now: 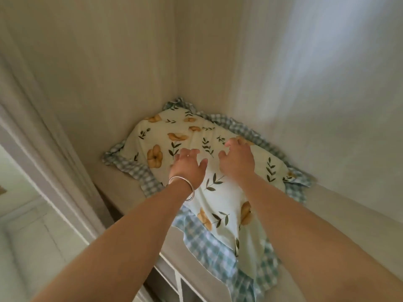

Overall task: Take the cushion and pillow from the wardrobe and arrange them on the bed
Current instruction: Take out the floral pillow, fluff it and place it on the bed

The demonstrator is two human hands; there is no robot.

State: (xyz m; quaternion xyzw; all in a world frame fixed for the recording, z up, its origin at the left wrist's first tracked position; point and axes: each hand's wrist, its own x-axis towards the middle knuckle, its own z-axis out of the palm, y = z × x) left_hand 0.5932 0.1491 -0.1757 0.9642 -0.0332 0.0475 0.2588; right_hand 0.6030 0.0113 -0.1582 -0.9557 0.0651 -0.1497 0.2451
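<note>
- Grip: both hands released, fingers spread and slightly curled, nothing clamped.
- left hand (188, 168) sits over the near-left part of the pillow (196, 149); cannot tell if the palm presses the fabric or hovers just above it.
- right hand (237, 158) sits over the pillow's middle-right; its fingertips look to be on the cover, contact not certain.
- Hands are near each other, apart, with a strip of cover showing between them.
- Pillow location: on a high wardrobe shelf (122, 182), pushed into the back corner where the back wall (109, 73) meets the right side wall (327, 83).
- Long axis: runs diagonally from the far corner toward the camera, lower right in view; far end points into the corner.
- Near end overhangs the shelf's front edge and droops down.
- Lies flat, print side up: cream cover with orange flowers and dark leaf sprigs, blue-green checked frill (139, 171) around the edge.
- Frill at the far end touches or nearly touches both walls.
- Count: one pillow in view, two hands, both forearms bare.
- One silver bangle (182, 188) on the left wrist, one ring (188, 156) on a left finger.
- Wardrobe frame edge (54, 149) runs down the left side of the view.
- Slight motion blur; fine detail at the hands is soft.
</note>
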